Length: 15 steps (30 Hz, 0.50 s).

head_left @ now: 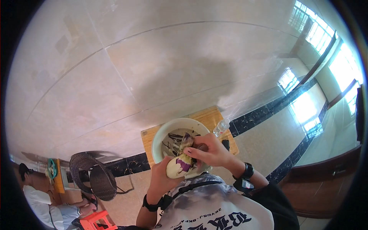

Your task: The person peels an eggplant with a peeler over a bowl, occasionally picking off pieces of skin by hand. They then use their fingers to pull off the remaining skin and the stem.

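Note:
My left hand (160, 177) is wrapped round the lower end of a mostly peeled eggplant (176, 167), pale with a purple patch of skin left on it. My right hand (210, 150) is closed at its upper end, thumb against the brownish, leafy cap (187, 140). A rounded brown thing (202, 147) shows between the right fingers; I cannot make out what it is. Both hands are over the near side of a large pale basin (158, 142), where dark and whitish peelings (171, 142) lie.
The basin stands on a wooden table (210, 114) against a tiled wall. A clear plastic bottle (221, 127) and a black object (226, 145) are at its right. Left are a wicker chair (102, 181), an orange stool (96, 220) and a seated person (42, 201).

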{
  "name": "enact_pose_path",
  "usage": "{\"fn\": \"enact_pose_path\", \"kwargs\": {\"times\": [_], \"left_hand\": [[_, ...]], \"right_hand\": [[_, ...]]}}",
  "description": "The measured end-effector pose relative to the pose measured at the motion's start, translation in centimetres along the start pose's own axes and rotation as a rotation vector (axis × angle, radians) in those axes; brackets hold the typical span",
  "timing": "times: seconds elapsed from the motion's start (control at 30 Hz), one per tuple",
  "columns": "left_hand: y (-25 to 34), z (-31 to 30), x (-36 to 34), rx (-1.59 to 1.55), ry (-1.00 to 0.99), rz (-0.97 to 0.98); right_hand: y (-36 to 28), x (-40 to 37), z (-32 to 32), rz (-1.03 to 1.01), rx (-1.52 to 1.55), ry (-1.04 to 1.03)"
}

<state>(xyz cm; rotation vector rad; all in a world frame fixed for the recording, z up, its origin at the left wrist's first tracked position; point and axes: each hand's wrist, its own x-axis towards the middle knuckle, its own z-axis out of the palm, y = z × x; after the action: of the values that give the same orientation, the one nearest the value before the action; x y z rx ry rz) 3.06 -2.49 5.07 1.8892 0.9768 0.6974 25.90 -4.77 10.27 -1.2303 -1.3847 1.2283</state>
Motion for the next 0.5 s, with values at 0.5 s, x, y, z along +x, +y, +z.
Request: {"fn": "enact_pose_path", "kwargs": {"times": [0.5], "left_hand": [[0.1,-1.5,1.2,-0.09,-0.157,-0.101]], "right_hand": [[0.5,0.8,-0.2,-0.206,0.08,-0.079]]}}
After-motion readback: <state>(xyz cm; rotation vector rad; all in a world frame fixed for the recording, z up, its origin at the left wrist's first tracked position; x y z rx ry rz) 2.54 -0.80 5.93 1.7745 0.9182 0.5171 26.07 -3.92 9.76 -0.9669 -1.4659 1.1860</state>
